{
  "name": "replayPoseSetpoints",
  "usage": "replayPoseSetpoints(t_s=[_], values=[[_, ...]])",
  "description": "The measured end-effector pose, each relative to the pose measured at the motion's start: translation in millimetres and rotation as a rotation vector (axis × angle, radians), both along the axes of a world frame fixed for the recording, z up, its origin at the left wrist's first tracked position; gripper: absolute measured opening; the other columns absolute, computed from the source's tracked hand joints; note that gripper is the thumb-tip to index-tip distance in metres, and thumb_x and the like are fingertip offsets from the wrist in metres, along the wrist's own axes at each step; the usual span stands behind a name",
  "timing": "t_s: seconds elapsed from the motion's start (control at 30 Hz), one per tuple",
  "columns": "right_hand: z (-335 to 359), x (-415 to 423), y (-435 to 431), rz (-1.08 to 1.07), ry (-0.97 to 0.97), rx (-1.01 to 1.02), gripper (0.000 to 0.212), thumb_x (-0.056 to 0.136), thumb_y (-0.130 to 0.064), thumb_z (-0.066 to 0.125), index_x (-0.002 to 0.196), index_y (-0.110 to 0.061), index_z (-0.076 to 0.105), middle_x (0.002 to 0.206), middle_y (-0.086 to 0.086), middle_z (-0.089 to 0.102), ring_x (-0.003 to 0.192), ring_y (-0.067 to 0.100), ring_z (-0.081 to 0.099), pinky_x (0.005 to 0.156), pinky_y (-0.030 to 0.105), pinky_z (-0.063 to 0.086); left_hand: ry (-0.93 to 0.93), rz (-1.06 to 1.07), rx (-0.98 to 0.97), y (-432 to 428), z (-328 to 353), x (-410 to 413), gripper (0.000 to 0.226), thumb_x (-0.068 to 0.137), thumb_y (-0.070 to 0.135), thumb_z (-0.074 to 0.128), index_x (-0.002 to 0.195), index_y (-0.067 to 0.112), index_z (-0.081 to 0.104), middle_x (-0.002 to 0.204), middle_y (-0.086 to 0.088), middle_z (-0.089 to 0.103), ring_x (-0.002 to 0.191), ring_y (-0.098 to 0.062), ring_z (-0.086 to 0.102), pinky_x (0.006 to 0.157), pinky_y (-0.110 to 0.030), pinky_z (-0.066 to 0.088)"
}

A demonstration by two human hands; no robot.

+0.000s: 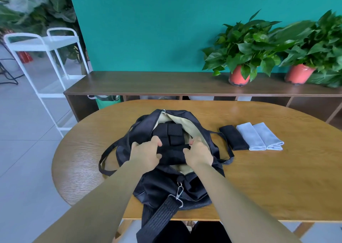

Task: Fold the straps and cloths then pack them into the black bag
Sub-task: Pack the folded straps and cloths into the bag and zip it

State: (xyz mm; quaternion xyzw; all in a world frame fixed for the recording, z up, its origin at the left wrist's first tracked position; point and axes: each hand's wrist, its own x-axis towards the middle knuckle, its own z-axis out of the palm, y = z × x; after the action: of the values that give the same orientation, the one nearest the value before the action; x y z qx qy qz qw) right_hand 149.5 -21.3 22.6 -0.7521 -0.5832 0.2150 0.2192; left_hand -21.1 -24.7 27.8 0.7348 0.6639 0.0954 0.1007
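The left hand and the right hand each hold one end of a folded black piece at the mouth of the black bag; each grip is closed round the cloth, thumb under and fingers curled over the far edge. The step in hand looks like laying this piece into the bag. To do it well, the person should keep both ends level so the fold does not spring open; lower it flat against the near side of the folded black bundles already packed in rows; and let go only once it rests on the lining, since soft fabric slumps if dropped.

The bag lies on the wooden table, unzipped, its limp dark shell sagging around a pale beige lining; a webbed shoulder strap hangs off the near edge from a metal clip. To the right, apart from the bag, three pieces wait side by side: a black folded strap, matte and dense, and two pale grey cloths, soft-napped and folded into long flat rectangles that touch along their edges.
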Motion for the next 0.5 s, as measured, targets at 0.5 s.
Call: replayPoseSetpoints(t_s=[0.5], values=[[-11.5, 5.0, 2.6, 0.074, -0.206, 0.143, 0.02, 0.094, -0.031, 0.053, 0.104, -0.014, 0.05, 0.093, 0.002, 0.063, 0.08, 0.02, 0.056, 0.06, 0.028, 0.041, 0.279, -0.021, 0.121, -0.3, -8.6, 6.6, 0.02, 0.098, 0.035, 0.043, 0.105, 0.03, 0.061, 0.105, 0.005, 0.054, 0.082, -0.018, 0.048, 0.087, -0.031, 0.025]])
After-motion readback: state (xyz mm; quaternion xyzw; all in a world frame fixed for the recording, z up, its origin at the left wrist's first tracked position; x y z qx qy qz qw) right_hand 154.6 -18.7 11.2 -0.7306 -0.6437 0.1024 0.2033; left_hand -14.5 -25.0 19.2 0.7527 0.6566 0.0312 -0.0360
